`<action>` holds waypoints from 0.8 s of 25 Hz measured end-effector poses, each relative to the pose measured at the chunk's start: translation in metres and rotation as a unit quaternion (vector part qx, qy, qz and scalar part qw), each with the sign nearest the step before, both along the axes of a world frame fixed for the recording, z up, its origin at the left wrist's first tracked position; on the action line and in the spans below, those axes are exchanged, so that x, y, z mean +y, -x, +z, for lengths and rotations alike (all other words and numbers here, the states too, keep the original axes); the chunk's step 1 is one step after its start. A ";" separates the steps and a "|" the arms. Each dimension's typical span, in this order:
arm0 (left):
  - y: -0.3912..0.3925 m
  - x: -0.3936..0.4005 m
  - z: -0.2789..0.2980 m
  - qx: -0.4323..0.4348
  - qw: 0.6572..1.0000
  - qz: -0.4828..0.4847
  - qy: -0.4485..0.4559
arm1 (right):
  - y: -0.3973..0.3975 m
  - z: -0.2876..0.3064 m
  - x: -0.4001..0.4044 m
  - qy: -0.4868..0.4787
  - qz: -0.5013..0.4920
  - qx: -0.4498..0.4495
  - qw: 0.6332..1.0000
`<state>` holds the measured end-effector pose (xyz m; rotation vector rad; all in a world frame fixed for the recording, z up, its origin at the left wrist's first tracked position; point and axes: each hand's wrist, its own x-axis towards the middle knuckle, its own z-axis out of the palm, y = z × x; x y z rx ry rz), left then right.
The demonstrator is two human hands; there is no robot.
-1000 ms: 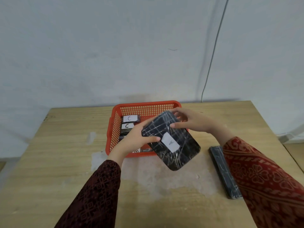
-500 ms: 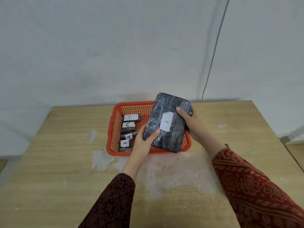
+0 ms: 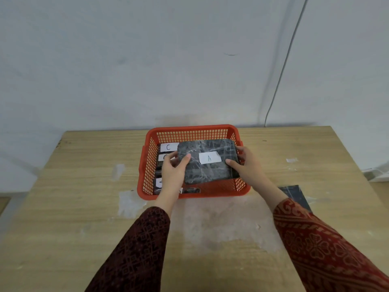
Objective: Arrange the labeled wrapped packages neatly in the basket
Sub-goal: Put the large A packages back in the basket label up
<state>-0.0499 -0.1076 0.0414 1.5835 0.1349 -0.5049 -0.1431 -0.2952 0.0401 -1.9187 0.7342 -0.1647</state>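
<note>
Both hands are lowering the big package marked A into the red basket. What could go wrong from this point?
The package A lies tilted over the smaller labeled packages along the left wall of the basket, so it may cover their labels or settle crooked. The left hand fingers sit between them and could get pinched.

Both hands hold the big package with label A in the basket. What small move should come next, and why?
Probably lower the A package flat and release: both the left hand and the right hand grip it inside the red basket, beside the row of smaller packages.
</note>
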 end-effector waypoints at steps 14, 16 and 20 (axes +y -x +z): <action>-0.058 -0.059 -0.079 -0.123 0.952 -0.160 -0.231 | -0.064 -0.055 -0.007 0.199 0.113 0.109 0.967; -0.059 -0.060 -0.086 -0.114 0.947 -0.177 -0.243 | -0.065 -0.060 -0.008 0.237 0.124 0.139 0.954; -0.060 -0.061 -0.087 -0.111 0.941 -0.186 -0.260 | -0.061 -0.061 -0.001 0.290 0.164 0.200 0.922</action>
